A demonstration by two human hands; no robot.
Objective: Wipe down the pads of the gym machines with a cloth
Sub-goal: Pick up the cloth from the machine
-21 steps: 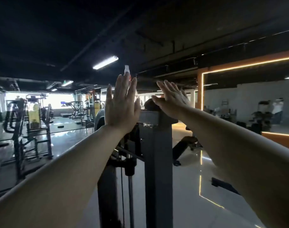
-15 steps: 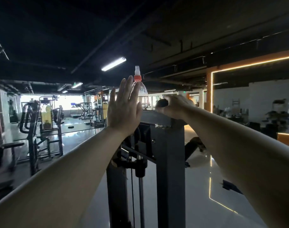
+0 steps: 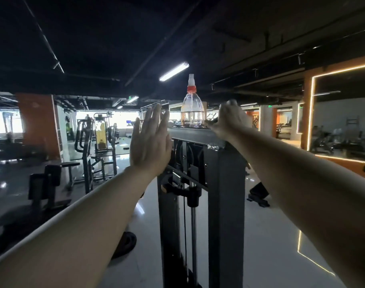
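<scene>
At frame centre, a clear plastic spray bottle with a red collar (image 3: 192,113) stands on the grey steel machine frame's top beam (image 3: 195,135). The left hand (image 3: 150,142) is spread flat beside it; the right hand (image 3: 229,119) rests curled on the beam, its grip unclear. No cloth visible.

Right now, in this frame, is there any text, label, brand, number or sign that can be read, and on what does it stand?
None can be read.
Spray bottle on the machine's top beam: no label shows on its clear body.
Green ceiling signs, likely exit signs: too small and blurred to read.
Yellow panel on a far machine: no readable marks.
</scene>
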